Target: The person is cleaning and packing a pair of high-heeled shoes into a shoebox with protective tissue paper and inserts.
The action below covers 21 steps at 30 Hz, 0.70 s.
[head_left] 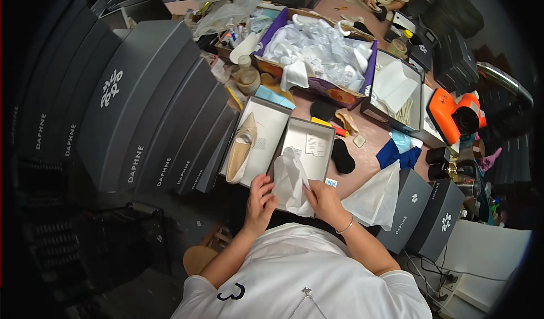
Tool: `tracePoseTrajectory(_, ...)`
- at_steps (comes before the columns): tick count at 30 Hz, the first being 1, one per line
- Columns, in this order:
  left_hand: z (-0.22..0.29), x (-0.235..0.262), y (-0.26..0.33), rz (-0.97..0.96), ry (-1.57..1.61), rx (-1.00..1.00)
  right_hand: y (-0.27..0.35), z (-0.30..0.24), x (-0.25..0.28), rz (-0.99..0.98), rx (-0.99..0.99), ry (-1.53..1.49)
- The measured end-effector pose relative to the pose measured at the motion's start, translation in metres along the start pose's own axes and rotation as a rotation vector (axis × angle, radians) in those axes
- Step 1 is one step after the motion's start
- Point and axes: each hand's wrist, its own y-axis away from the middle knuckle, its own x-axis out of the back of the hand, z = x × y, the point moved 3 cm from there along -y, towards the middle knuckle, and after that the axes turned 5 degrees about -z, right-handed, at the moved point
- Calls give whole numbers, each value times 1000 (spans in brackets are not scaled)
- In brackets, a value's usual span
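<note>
Paper [290, 177], white and creased, lies partly in the near end of an open box [322, 134] in front of the person. The right hand [324, 200] pinches its right edge between thumb and fingers; a bracelet [345, 226] circles that wrist. The left hand [260, 203] is open, fingers loosely bent, just left of the paper; whether it touches cannot be told. To the right, a white sheet [375, 197] leans out beside two dark shut boxes [407, 220].

Just left of the open box, another box [272, 117] holds a beige shoe [242, 149] along its left side. Dark boxes stand stacked [144, 92] farther left. Beyond on the table [368, 134] lie a black insole [343, 156], a yellow and red tool [330, 127] and dark blue cloth [396, 155].

Farther off, a purple carton [371, 75] is heaped with white wrapping [320, 47], a glass bottle [247, 76] to its left and an orange device [443, 116] to its right. At the far edge, a co-worker's hands [374, 4] hold something dark.
</note>
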Motion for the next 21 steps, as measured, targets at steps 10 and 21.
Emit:
tracePoseTrajectory(10,-37,49,24,95,-264,198,-28,12,9,-15,-39,-368)
tracePoseTrajectory(21,-47,11,28,19,-576,9,-149,-59,-142,-442,139,272)
